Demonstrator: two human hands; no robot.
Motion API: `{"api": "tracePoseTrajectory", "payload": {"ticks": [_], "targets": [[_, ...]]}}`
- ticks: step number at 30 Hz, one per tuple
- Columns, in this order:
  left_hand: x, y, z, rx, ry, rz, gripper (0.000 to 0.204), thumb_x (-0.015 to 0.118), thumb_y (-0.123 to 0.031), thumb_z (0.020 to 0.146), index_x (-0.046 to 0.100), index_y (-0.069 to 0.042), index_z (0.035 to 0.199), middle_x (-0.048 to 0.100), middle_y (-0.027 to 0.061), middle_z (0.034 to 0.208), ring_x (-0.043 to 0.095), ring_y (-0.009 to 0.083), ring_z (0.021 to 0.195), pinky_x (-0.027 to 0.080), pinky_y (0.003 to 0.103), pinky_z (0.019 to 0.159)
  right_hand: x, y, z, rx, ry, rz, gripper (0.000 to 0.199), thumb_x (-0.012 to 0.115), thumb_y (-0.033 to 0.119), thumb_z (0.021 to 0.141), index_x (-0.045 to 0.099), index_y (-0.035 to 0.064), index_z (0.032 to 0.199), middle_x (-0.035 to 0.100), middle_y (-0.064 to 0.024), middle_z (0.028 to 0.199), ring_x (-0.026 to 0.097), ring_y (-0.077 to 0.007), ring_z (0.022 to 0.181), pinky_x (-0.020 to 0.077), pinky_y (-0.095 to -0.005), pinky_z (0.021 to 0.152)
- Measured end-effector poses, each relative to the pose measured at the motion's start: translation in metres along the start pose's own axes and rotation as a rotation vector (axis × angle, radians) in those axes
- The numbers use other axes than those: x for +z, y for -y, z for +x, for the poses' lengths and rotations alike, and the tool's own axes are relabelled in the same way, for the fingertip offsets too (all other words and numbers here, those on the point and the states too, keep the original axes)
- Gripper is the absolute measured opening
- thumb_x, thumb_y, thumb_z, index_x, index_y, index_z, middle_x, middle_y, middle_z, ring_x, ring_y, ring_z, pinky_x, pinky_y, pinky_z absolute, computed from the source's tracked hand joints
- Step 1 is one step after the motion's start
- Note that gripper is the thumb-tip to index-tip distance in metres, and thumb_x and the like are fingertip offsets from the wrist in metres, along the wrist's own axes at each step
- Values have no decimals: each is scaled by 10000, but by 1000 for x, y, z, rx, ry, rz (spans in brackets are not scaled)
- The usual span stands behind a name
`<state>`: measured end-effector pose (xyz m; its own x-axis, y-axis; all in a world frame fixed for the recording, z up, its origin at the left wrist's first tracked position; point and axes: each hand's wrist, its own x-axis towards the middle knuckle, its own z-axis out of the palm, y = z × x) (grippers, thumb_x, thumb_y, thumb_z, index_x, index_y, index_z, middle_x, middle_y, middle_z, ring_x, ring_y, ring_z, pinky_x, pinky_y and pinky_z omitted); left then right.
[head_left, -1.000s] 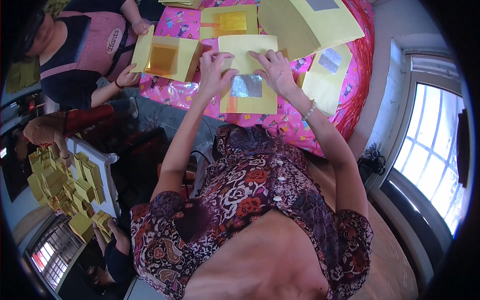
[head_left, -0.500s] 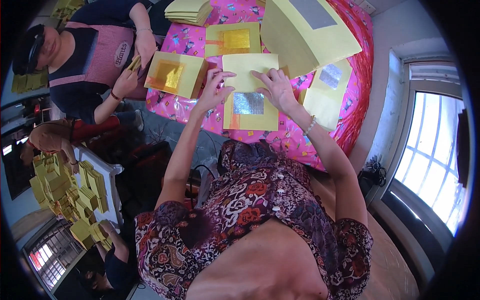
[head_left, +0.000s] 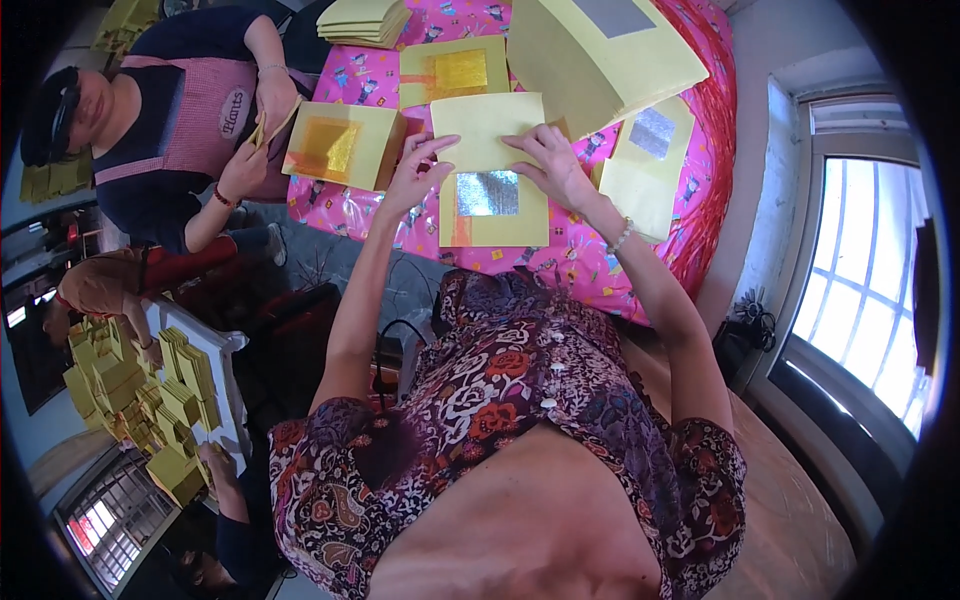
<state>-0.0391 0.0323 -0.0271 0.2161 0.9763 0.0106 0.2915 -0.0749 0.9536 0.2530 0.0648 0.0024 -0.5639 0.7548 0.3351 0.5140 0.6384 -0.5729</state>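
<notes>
A small paper-goods workshop is suggested: yellow paper (head_left: 488, 125) is handled at the near edge of a pink-covered table (head_left: 575, 265), a stack (head_left: 362, 22) is set at its left edge, and bundles (head_left: 186, 358) are heaped on a white table (head_left: 229, 395).

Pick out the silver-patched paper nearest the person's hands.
The paper just below the left hand and right hand. Beside its silver patch is an orange smear; the other silver-patched papers, farther right, show none.
</notes>
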Motion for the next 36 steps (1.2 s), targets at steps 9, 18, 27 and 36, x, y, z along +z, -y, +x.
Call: {"api": "tracePoseTrajectory", "payload": {"ticks": [9, 18, 27, 36], "targets": [[0, 6, 0, -16, -17, -54, 481, 689, -76, 859, 634, -193, 1322, 410, 58, 1225, 477, 143, 1109, 464, 251, 884, -2, -9, -18, 372, -39, 455, 429, 735, 61, 849, 605, 111, 1255, 519, -71, 973, 550, -182, 857, 505, -312, 795], [3, 7, 0, -20, -62, -48, 490, 695, -63, 855, 635, -182, 1326, 463, 57, 1258, 513, 135, 1055, 475, 252, 901, -17, -6, -15, 302, -40, 289, 488, 782, 171, 819, 599, 143, 1271, 537, -96, 1062, 550, -225, 958, 490, -358, 849], [36, -6, 2, -85, -470, -97, 507, 732, -166, 860, 563, -43, 1322, 584, 43, 1080, 549, 104, 875, 486, 266, 749, -7, 4, 3, -219, 90, -400, 315, 706, 235, 813, 576, 111, 1072, 564, -43, 1009, 579, -208, 1025, 483, -374, 857], [76, -24, 24, -325, -412, -162, 467, 687, -228, 929, 483, 28, 1261, 641, 90, 981, 617, 128, 813, 510, 253, 642, 3, -47, -17, -307, -114, -299, 225, 656, 211, 781, 565, 72, 933, 584, -54, 871, 645, -204, 848, 552, -336, 687]]}}
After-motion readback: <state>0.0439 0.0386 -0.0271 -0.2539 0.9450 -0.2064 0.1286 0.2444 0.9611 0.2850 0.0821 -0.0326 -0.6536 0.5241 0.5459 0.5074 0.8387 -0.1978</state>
